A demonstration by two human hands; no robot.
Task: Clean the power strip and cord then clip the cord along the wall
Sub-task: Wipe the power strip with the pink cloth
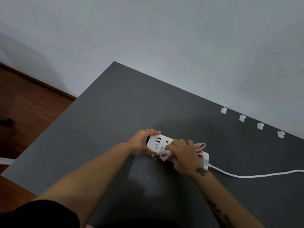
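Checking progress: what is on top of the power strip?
A pink cloth, gripped by the right hand, covers its middle; USB ports show near the left hand. The face beneath is hidden.

On my feed I see a plain pale grey wall (164,33) with a dark grey table (115,104) set against it. A reddish-brown wooden floor (24,104) lies left, edged by a dark skirting board (37,81) (the light is dim, soft-shadowed)
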